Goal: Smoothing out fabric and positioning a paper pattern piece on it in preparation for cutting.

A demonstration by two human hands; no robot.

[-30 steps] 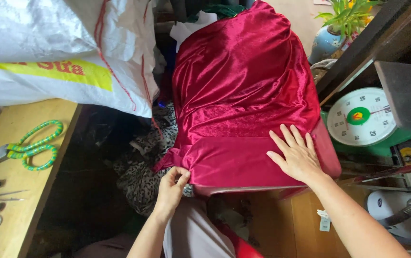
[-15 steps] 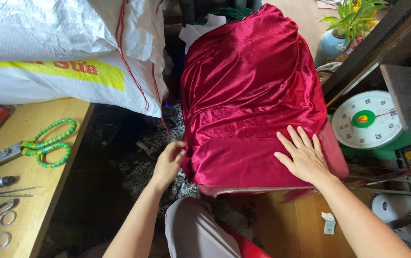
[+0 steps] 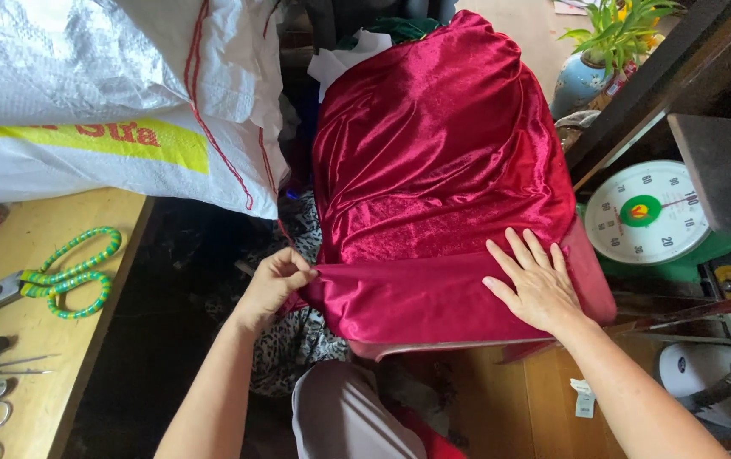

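Glossy crimson velvet cloth [image 3: 433, 178] draped at centre frame, lower edge folded over, left hand [image 3: 273, 285] fingers pinching its fold at 9 o'clock, right hand [image 3: 538, 285] spread flat at 4 o'clock, wooden desk [image 3: 34, 340] with green-handled scissors [image 3: 68, 274] at 8 o'clock, white sack [image 3: 93, 93] at 10, dial scale [image 3: 647, 212] at 3.

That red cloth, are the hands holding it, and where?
The left hand pinches the red cloth at its near left edge; the right hand lies flat on it.

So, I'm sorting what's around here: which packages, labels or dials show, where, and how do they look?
Woven sack: upper left, white, yellow band, red stitching.
Scale dial: right, round, white face, green-and-yellow centre.
Tag: lower right on wood, small, white.
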